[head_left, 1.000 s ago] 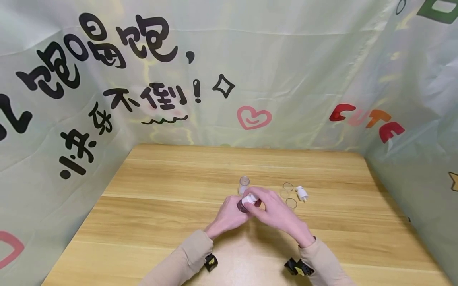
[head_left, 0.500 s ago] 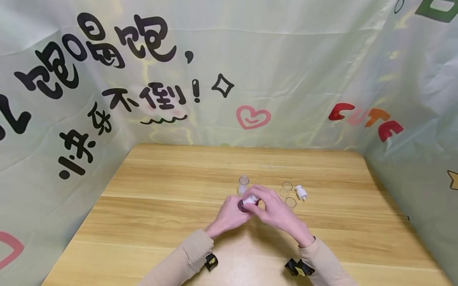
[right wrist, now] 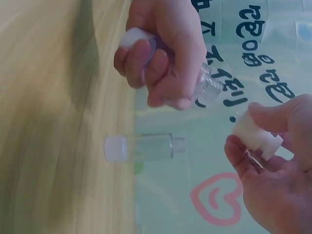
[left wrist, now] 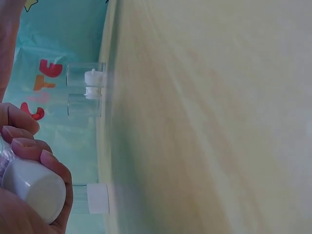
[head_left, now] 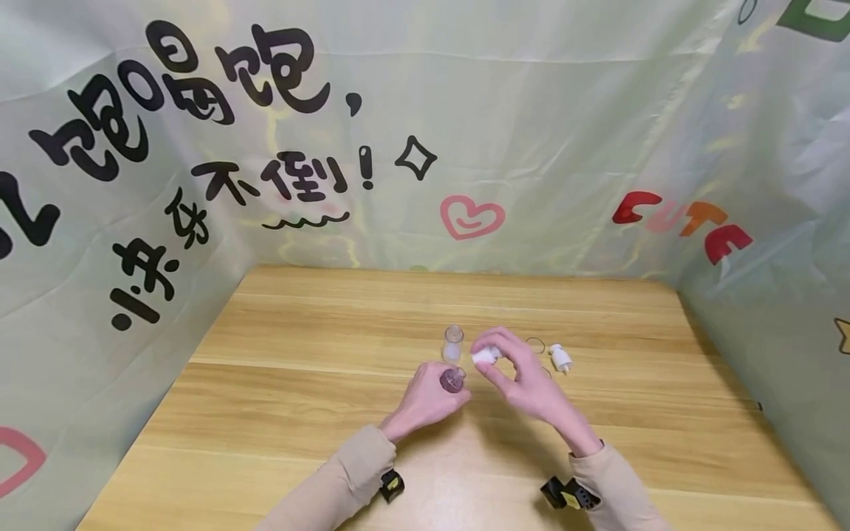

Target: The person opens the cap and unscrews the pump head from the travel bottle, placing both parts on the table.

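My left hand (head_left: 426,394) grips a small clear bottle (head_left: 453,379) with its uncapped neck showing above the fist. In the left wrist view the white base (left wrist: 38,190) of that bottle pokes out between curled fingers. Just to the right, my right hand (head_left: 527,380) pinches a white pump head (head_left: 486,355) between thumb and fingers, apart from the bottle. The right wrist view shows the same pump head (right wrist: 253,132) tilted, with its nozzle end toward the palm. Beyond the left hand stands a second clear bottle (head_left: 453,343), white at the base and open at the neck.
Another white pump head (head_left: 561,359) is on the wooden table (head_left: 319,346), right of my right hand. Close by are clear cylindrical covers (left wrist: 84,105), partly hidden behind the hand in the head view. A printed cloth (head_left: 558,133) hangs around the table.
The pump head was over the bottle's neck; my right hand has lifted it off and moved right and away with it. The bottle's neck now shows. My left hand has stayed in place.
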`<action>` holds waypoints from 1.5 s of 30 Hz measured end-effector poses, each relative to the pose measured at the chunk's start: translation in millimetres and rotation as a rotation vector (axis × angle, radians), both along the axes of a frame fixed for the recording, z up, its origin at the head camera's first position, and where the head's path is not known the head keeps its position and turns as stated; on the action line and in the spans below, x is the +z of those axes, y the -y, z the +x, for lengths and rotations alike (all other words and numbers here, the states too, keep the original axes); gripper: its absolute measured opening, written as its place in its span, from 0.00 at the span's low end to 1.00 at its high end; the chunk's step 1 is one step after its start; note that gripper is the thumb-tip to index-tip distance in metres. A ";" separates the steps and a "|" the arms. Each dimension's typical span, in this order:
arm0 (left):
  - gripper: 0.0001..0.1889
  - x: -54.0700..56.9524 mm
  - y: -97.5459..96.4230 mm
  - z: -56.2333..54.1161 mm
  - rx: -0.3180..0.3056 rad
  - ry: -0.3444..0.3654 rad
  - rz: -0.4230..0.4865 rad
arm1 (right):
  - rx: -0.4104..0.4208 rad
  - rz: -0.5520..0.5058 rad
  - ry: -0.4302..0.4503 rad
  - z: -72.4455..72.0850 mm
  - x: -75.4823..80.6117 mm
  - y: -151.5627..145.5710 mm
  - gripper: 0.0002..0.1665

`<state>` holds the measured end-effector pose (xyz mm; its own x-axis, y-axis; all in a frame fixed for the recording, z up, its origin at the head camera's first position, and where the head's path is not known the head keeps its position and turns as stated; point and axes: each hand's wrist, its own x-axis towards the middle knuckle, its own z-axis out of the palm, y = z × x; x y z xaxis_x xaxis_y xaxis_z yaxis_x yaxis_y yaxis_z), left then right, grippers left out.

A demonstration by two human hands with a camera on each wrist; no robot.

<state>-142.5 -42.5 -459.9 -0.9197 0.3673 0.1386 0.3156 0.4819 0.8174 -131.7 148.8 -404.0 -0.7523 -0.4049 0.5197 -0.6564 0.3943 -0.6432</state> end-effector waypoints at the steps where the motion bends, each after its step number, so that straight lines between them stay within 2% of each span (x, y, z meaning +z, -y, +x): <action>1: 0.19 0.0 0.0 0.1 0.005 0.007 0.007 | -0.013 -0.017 0.004 -0.4 0.2 -2.6 0.14; 7: 0.17 0.2 0.4 0.6 0.025 0.011 0.023 | -0.096 -0.107 0.031 -3.4 4.8 -22.6 0.21; 11: 0.16 -0.3 1.1 1.6 0.032 0.014 0.031 | -0.127 -0.130 0.052 -4.8 7.9 -38.2 0.25; 17: 0.16 0.4 1.4 0.3 0.025 0.040 0.038 | -0.277 -0.124 0.088 0.2 14.5 -62.1 0.34; 20: 0.15 1.4 1.7 -0.3 0.021 0.039 0.044 | -0.362 -0.069 0.086 3.4 15.8 -73.8 0.35; 23: 0.14 1.7 2.1 -0.4 0.025 0.036 0.049 | -0.451 0.064 0.084 4.5 15.0 -84.1 0.30; 26: 0.14 1.8 1.9 0.0 0.030 0.029 0.055 | -0.498 0.210 0.111 4.6 12.8 -92.3 0.25; 31: 0.13 1.7 1.2 0.3 0.036 0.003 0.059 | -0.497 0.402 0.215 5.1 5.5 -103.1 0.22; 34: 0.12 1.5 1.7 0.3 0.035 -0.005 0.061 | -0.479 0.478 0.283 4.3 -0.8 -108.1 0.22; 39: 0.13 -0.2 2.5 -0.7 0.037 -0.002 0.065 | -0.440 0.517 0.372 1.7 -12.3 -112.5 0.22; 45: 0.13 -0.2 3.4 -0.6 0.040 0.005 0.063 | -0.399 0.570 0.380 -0.9 -21.7 -113.2 0.19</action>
